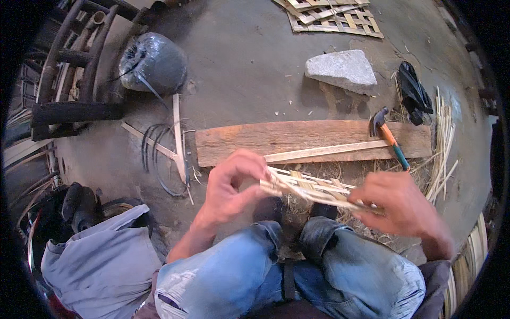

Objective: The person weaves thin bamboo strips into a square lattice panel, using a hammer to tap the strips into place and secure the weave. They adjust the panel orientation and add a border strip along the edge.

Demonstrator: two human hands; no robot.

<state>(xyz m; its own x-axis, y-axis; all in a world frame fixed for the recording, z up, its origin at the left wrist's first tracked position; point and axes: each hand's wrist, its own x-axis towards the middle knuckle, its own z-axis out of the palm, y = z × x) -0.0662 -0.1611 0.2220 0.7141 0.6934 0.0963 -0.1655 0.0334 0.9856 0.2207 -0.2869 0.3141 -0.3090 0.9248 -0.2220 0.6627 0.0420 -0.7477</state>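
A small panel of woven bamboo strips [311, 186] is held tilted above my knees, between both hands. My left hand [234, 183] pinches its left end between thumb and fingers. At the other end, my right hand [390, 204] is closed round the edge; its fingers are partly smeared by motion. Just beyond the panel lies a wooden plank [287, 133] on the ground. On the plank rest a flat bamboo strip [329, 152] and a claw hammer [389, 135] with an orange and green handle, its head pointing away from me.
A pale stone block [342, 70] and several woven bamboo panels [337, 21] lie farther off. To the right are a black plastic bag [413, 93] and loose thin strips [443, 138]. At left sit a plastic-wrapped bundle [154, 63], black strapping [156, 154] and a grey cloth [103, 260].
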